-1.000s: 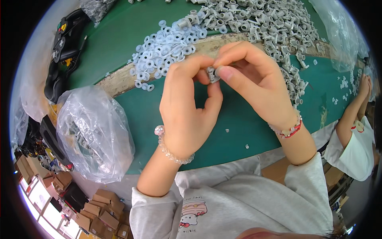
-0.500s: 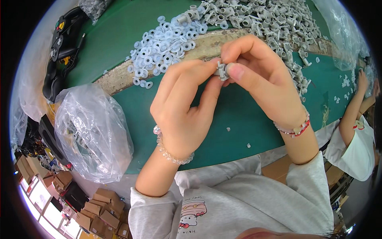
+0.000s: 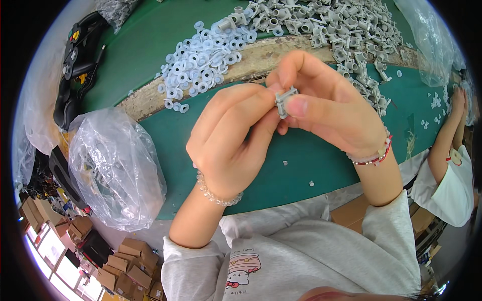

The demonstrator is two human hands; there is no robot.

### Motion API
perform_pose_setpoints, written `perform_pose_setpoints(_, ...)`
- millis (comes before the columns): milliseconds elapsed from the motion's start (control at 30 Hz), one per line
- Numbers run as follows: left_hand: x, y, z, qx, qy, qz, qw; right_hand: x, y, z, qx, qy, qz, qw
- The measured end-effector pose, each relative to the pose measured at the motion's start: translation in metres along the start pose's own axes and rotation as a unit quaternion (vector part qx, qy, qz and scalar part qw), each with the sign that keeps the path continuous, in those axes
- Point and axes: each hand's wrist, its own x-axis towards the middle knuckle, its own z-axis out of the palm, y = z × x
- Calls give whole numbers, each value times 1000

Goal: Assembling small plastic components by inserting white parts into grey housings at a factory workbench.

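Note:
Between my fingertips, above the green table, is a small grey plastic part (image 3: 286,102) with a square, frame-like face. My left hand (image 3: 233,133) pinches it from the left with thumb and forefinger. From the other side my right hand (image 3: 326,108) grips it, its thumb lying over the front. The fingers cover part of the piece, so I cannot tell whether anything sits inside it. Just beyond my left hand lies a pile of translucent bluish rubber caps (image 3: 201,62) with dark centres. A large heap of similar grey plastic parts (image 3: 346,30) spreads beyond my right hand.
A clear plastic bag (image 3: 118,170) stands at the table's left edge, near a black game controller (image 3: 75,60). Two tiny pale bits (image 3: 311,183) lie on the near table. At right, another person's arm (image 3: 447,135) reaches in. Cardboard boxes (image 3: 125,271) stack at lower left.
The grey part has turned between my fingers, so its square face shows more. Both hands have shifted slightly nearer to me, still holding it.

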Motion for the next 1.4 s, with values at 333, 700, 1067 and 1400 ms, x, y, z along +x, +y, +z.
perform_pose_setpoints(333, 0, -1, 3, -21, -2, -16, 1000, -4, 1, 8, -336, 92, -222, 911)
perform_pose_setpoints(700, -6, 0, -4, -97, -66, -80, 990, -4, 0, 8, -170, 96, -176, 965)
perform_pose_setpoints(1067, 7, -1, -11, -69, -87, -82, 990, -3, 4, 14, -392, 150, -229, 878)
perform_pose_setpoints(1400, 8, 4, -16, -162, -107, -228, 954, -2, 3, 10, -489, 133, -270, 819)
